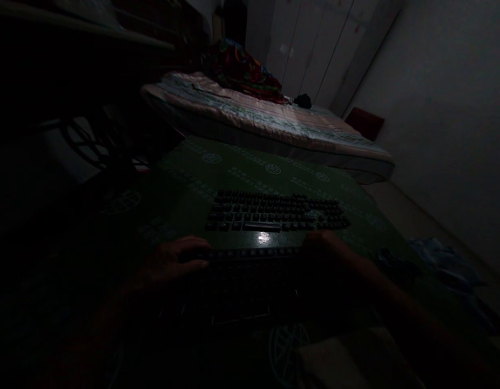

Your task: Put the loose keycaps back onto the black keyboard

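In the dim light a dark keyboard frame (pixel 250 275) lies in front of me, its near part lost in shadow. My left hand (pixel 179 258) grips its far left corner, thumb on top and fingers along the back edge. At the far right corner, my right hand (pixel 323 247) is curled over the edge, its fingertips hidden. Just beyond the frame, loose black keycaps (pixel 262 209) are spread in rows in a keyboard's layout. A long spacebar (pixel 262 227) sits in their nearest row.
Everything rests on a green printed surface (pixel 242 173). A bed (pixel 266 121) with a red patterned blanket (pixel 245 73) stands beyond it. Brown cardboard (pixel 347 356) lies at near right, crumpled cloth (pixel 440 259) farther right. A dark wheel (pixel 82 140) shows at left.
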Available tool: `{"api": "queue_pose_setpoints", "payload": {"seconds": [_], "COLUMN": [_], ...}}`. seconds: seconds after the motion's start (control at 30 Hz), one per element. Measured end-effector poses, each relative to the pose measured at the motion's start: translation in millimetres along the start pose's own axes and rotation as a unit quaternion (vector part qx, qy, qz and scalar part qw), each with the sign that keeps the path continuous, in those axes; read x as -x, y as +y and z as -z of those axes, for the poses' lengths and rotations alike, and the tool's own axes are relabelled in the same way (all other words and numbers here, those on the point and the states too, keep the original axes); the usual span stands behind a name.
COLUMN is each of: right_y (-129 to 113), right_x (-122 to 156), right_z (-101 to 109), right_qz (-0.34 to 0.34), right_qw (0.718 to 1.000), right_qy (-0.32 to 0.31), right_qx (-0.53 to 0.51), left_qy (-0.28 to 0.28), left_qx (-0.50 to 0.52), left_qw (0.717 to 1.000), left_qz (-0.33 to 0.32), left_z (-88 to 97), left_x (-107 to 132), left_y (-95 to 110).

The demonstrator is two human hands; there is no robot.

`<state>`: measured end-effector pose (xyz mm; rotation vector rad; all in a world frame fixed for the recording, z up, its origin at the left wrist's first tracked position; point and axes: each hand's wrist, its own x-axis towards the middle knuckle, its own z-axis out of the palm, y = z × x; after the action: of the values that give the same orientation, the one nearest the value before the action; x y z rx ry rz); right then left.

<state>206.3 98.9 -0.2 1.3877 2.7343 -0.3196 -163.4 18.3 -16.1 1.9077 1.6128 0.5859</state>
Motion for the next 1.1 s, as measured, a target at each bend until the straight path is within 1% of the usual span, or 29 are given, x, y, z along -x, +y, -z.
{"api": "queue_pose_setpoints", "payload": {"seconds": [0.07, 0.13, 0.2, 0.27, 0.33, 0.4, 0.5, 0.63, 0.73, 0.83, 0.97, 1.1], "right_y": [0, -1, -3, -7, -12, -16, -19, -19, -21, -23, -25, -25], "right_x": [4, 11, 18, 25, 31, 35, 37, 39, 39, 39, 40, 43], "right_z": [-4, -9, -18, -30, -41, -50, -59, -65, -66, -64, -62, -64], "right_qz": [-0.004, 0.010, 0.036, 0.055, 0.061, 0.074, 0.097, 0.104, 0.091, 0.091, 0.100, 0.068], "right_qw": [1.000, 0.999, 0.995, 0.983, 0.970, 0.956, 0.936, 0.924, 0.928, 0.934, 0.933, 0.933], "right_qy": [0.011, 0.037, 0.097, 0.174, 0.236, 0.284, 0.338, 0.364, 0.355, 0.342, 0.344, 0.354], "right_qx": [0.002, -0.006, -0.013, -0.011, -0.002, 0.007, 0.028, 0.053, 0.063, 0.058, 0.041, 0.023], "left_qy": [0.000, -0.002, 0.002, 0.006, 0.005, 0.001, -0.004, -0.006, -0.006, -0.004, 0.003, 0.006], "left_qx": [0.007, 0.015, 0.013, 0.005, 0.001, 0.001, 0.000, -0.001, -0.009, -0.013, 0.001, 0.009], "left_qw": [1.000, 1.000, 1.000, 1.000, 1.000, 1.000, 1.000, 1.000, 1.000, 1.000, 1.000, 1.000], "left_qz": [0.006, 0.011, 0.008, 0.005, 0.006, 0.015, 0.025, 0.016, 0.012, 0.013, 0.026, 0.025], "left_z": [0.7, 1.2, 1.5, 1.8, 2.2, 2.8, 3.1, 1.6, 0.9, 1.3, 2.3, 3.9], "left_x": [0, 1, 1, 1, 1, 1, 1, -1, -1, -1, -1, 1], "left_y": [1, 2, 3, 3, 5, 6, 6, 0, -4, -2, 4, 6]}}
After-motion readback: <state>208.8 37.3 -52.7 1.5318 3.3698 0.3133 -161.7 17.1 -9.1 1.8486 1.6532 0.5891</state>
